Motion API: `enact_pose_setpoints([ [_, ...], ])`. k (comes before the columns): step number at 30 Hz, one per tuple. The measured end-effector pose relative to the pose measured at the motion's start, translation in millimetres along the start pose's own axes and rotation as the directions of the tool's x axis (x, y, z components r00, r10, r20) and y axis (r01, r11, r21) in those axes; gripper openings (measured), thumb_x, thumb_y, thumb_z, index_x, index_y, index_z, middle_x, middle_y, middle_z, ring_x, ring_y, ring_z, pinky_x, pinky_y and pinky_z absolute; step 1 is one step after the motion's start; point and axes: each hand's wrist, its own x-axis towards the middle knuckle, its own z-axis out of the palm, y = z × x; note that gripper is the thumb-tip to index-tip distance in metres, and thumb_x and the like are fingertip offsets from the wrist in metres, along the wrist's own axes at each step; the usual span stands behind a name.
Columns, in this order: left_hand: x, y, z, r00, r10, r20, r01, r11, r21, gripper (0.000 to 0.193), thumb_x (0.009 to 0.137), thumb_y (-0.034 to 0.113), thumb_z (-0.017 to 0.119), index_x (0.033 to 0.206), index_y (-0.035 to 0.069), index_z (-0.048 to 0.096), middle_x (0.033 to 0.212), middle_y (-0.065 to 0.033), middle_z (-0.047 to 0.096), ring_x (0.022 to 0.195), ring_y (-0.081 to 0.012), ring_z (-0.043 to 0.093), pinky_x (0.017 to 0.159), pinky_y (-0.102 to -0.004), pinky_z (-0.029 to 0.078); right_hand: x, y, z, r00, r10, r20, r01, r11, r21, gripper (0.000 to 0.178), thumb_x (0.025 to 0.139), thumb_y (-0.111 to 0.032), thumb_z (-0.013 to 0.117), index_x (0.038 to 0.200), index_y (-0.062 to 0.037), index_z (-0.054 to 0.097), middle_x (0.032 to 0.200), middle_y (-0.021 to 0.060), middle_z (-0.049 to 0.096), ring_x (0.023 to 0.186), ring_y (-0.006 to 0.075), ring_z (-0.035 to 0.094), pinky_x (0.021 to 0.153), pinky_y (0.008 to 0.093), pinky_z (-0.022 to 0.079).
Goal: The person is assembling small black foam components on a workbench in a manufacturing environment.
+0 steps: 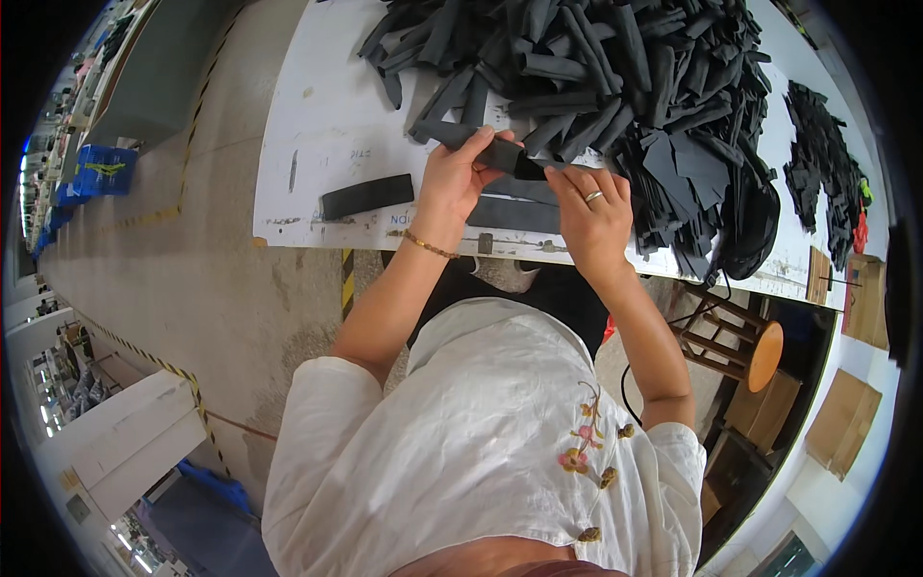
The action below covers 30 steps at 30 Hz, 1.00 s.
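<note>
- Left hand [454, 178]: clamped on dark fabric piece [505, 156], held above white table [306, 106]; some fingers hidden behind it.
- Right hand [591, 213]: pinching its right end; thumb hard to make out.
- Flat dark strip [514, 215]: below, partly covered by hands.
- Dark heap [586, 72]: beyond, cut off by upper edge.

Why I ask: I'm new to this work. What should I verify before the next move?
1. Left hand gripping the dark fabric piece: ok.
2. Right hand pinching that piece's right end: ok.
3. Space beyond the hands free: not ok, dark pile crowds close.
4. Loose strip lying on the white table: ok, left of the hands.
5. Inside of the held piece: cannot tell, too dark.
</note>
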Motion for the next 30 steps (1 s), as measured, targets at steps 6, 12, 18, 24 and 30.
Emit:
enact_pose_setpoints([
  [6,5,-1,-3,1.0,0.0,0.024,-0.001,1.0,0.028,0.019,0.091,0.014,0.065,0.101,-0.001,0.063,0.098,-0.0136,0.07,0.088,-0.0234,0.069,0.074,-0.035,0.058,1,3,-4,1.0,-0.004,-0.012,0.004,1.0,0.016,0.03,0.069,-0.003,0.07,0.098,-0.0087,0.07,0.09,-0.0004,0.064,0.08,0.0174,0.059,0.075,0.0319,0.044],
  [12,3,-3,-1,0.998,-0.045,0.031,0.045,0.999,0.014,0.017,0.09,0.013,0.065,0.1,-0.002,0.064,0.098,-0.0136,0.07,0.084,-0.0217,0.069,0.073,-0.0346,0.058,3,6,-3,0.999,-0.02,0.039,0.021,1.0,-0.021,0.029,0.07,-0.003,0.068,0.099,-0.008,0.07,0.089,-0.0007,0.063,0.08,0.0179,0.058,0.074,0.0326,0.044],
  [18,-17,-17,19,0.988,0.141,0.063,-0.147,0.984,0.1,0.018,0.089,0.01,0.066,0.102,-0.002,0.062,0.099,-0.0146,0.07,0.086,-0.0194,0.068,0.071,-0.0308,0.058,3,-10,13,0.999,0.03,0.033,-0.03,0.999,-0.011,0.039,0.073,-0.005,0.072,0.111,-0.0063,0.065,0.096,0.0045,0.062,0.084,0.0233,0.059,0.075,0.0342,0.044],
  [24,-15,-15,21,0.922,0.221,0.317,-0.212,0.975,-0.063,0.02,0.096,0.019,0.059,0.103,0.0,0.06,0.09,-0.0146,0.069,0.101,-0.0289,0.065,0.094,-0.0416,0.048,-4,-40,22,0.969,0.213,0.123,-0.241,0.925,0.295,0.05,0.073,-0.003,0.073,0.117,-0.0018,0.05,0.107,0.0158,0.056,0.094,0.0343,0.054,0.079,0.0435,0.042],
  [30,-21,-43,23,0.909,0.299,0.292,-0.307,0.952,-0.018,0.024,0.098,0.023,0.056,0.1,0.0,0.06,0.086,-0.0143,0.068,0.099,-0.0254,0.065,0.09,-0.0377,0.049,-19,-30,34,0.968,0.162,0.191,-0.228,0.884,0.408,0.042,0.072,0.003,0.069,0.109,-0.0005,0.05,0.107,0.0219,0.054,0.092,0.0391,0.054,0.077,0.0452,0.047],
])
